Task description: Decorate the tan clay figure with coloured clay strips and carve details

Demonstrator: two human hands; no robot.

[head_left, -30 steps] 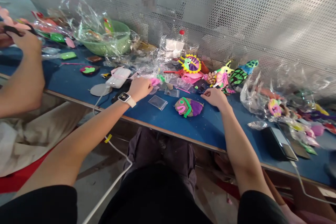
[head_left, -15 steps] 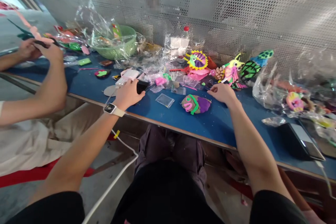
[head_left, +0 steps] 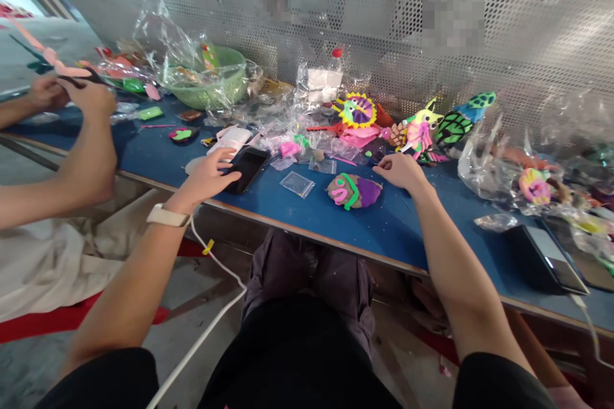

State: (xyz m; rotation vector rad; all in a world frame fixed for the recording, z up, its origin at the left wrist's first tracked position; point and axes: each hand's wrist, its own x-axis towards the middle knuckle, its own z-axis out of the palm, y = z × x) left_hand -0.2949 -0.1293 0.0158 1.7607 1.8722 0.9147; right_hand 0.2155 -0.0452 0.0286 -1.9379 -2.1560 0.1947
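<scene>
My left hand point(head_left: 207, 177) is open, its fingers spread at the left edge of a black phone point(head_left: 250, 167) lying on the blue table point(head_left: 307, 217). My right hand point(head_left: 401, 171) rests on the table with fingers curled together; what they hold, if anything, is hidden. Just left of it lies a fish-like piece of modelling clay point(head_left: 367, 192), brown with a purple end, a green band and pink lips. A small clear zip bag point(head_left: 297, 185) is flat between the phone and the clay piece. Behind my right hand stands a yellow and pink clay figure point(head_left: 422, 128).
A green basket point(head_left: 230, 80) and clear plastic wrapping point(head_left: 273, 108) fill the back. A sun-shaped clay figure point(head_left: 357, 112) stands behind the zip bag. Right are a phone on a black stand point(head_left: 542, 262) and bagged pieces. At left, another person's hands point(head_left: 91, 96) hold scissors point(head_left: 81, 78) and pink clay.
My left hand has moved left and toward me, its fingers spreading off the phone, which now shows more fully. My right hand stays nearly in place.
</scene>
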